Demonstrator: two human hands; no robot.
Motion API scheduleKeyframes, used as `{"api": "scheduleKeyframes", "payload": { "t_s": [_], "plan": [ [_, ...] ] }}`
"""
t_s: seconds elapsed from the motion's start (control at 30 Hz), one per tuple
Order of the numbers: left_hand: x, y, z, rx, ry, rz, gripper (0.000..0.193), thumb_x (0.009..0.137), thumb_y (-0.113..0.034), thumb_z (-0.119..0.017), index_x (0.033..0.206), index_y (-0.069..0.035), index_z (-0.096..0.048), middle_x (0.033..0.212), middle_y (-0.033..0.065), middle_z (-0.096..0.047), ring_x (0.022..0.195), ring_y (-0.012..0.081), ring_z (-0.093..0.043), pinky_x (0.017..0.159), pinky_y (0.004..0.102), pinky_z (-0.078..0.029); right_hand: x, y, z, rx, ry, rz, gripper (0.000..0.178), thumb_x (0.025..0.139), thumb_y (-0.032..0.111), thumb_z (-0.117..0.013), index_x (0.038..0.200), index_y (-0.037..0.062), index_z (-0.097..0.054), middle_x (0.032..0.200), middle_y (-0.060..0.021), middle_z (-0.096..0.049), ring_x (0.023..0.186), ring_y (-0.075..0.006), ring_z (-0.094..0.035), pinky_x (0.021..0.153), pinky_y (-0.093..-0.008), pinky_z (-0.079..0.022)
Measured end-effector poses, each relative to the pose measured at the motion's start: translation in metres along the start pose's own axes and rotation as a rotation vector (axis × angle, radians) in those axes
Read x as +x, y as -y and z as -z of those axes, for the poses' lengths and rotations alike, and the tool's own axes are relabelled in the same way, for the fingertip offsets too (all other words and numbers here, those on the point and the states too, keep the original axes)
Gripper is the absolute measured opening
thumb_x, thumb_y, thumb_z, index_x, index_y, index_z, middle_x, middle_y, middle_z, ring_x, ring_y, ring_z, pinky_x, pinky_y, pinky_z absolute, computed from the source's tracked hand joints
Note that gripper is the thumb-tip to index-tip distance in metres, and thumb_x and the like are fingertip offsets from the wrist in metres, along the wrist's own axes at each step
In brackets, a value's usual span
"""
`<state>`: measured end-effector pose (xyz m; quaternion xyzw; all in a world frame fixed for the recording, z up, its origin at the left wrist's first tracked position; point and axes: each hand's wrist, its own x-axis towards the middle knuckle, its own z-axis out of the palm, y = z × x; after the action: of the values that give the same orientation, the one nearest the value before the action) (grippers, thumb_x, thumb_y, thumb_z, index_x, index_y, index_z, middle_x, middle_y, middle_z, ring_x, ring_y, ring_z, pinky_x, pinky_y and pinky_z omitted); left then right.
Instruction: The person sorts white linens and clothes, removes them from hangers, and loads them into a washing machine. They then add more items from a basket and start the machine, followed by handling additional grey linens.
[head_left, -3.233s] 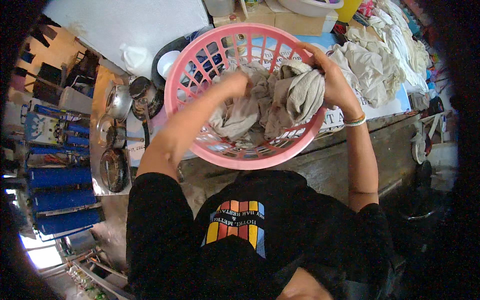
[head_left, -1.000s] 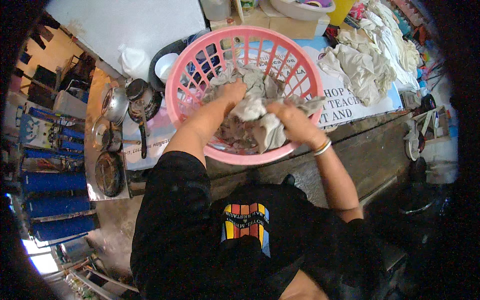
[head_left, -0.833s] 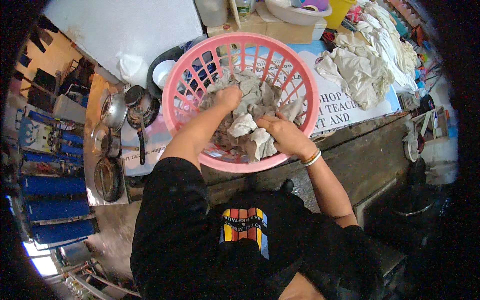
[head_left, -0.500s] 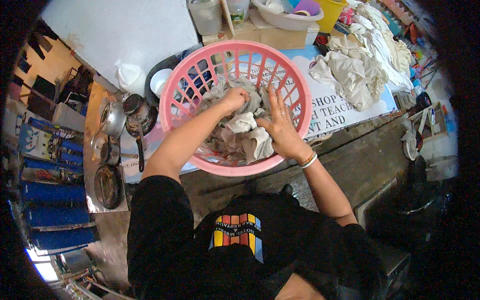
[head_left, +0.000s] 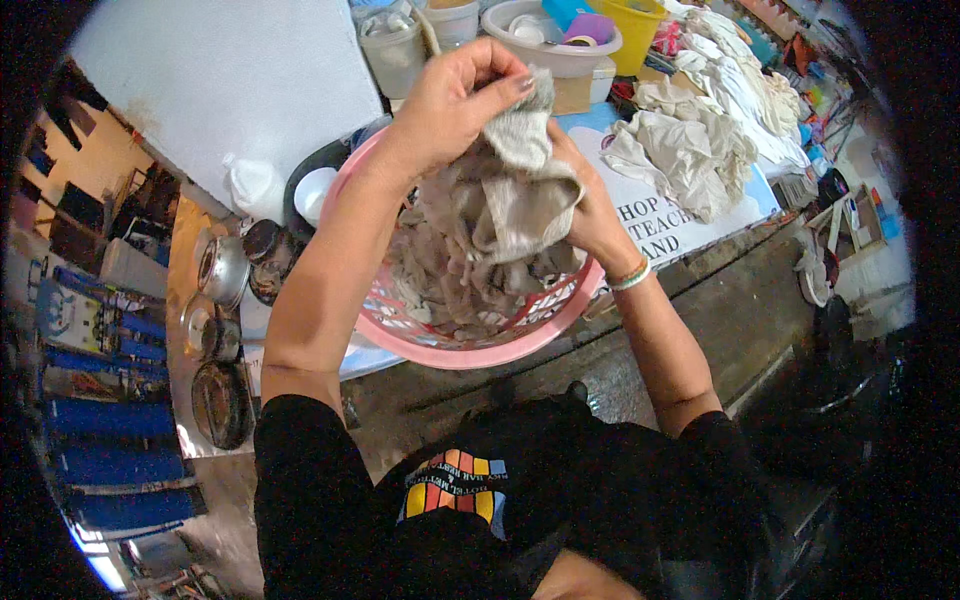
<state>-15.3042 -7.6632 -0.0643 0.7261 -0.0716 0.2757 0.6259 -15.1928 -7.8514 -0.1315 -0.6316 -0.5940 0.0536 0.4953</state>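
A limp greyish-white cloth (head_left: 525, 215), perhaps a knitted garment, hangs above the pink laundry basket (head_left: 440, 356). My left hand (head_left: 455, 105) is closed, pinching its upper end between thumb and fingers. On the other side my right hand (head_left: 592, 205) grips the same cloth from behind; most of its fingers are hidden. Part of the cloth forms an open loop between the hands. Below, crumpled greyish cloths (head_left: 460, 290) lie in the slatted basket.
Crumpled off-white cloths (head_left: 690, 150) lie on the table's right part. Along the back are a yellow bucket (head_left: 632, 35), a white basin (head_left: 560, 58) with small items and a clear tub (head_left: 390, 50). Pots (head_left: 222, 272) and a pan (head_left: 220, 405) stand on the left.
Both hands have risen out of the basket, bringing the greyish cloth up with them. My left hand has moved farthest, up and away. The basket looks slightly shifted and tilted.
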Motion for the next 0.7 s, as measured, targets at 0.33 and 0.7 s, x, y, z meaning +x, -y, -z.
{"api": "scheduleKeyframes", "payload": {
  "t_s": [0.33, 0.7],
  "plan": [
    [0.063, -0.066, -0.013, 0.305, -0.004, -0.324, 0.078, 0.088, -0.037, -0.078, 0.153, -0.018, -0.040, 0.150, 0.0123, -0.049, 0.141, 0.0291, -0.045, 0.115, 0.0480, -0.038, 0.058, 0.043, 0.075, 0.235, -0.593, -0.032, 0.027, 0.085, 0.003, -0.065, 0.111, 0.0004, -0.072, 0.100, -0.0121, -0.077, 0.093, -0.0207, -0.072, 0.084, -0.0337, -0.054],
    [0.098, -0.024, -0.144, 0.131, 0.471, -0.040, 0.131, 0.071, -0.009, -0.091, 0.165, -0.016, -0.001, 0.163, 0.0198, -0.032, 0.140, 0.0320, -0.045, 0.116, 0.0441, -0.038, -0.031, 0.143, 0.285, -0.535, -0.841, 0.556, 0.025, 0.103, 0.018, -0.055, 0.113, -0.0036, -0.065, 0.104, -0.0132, -0.069, 0.095, -0.0216, -0.065, 0.084, -0.0356, -0.053]
  ]
}}
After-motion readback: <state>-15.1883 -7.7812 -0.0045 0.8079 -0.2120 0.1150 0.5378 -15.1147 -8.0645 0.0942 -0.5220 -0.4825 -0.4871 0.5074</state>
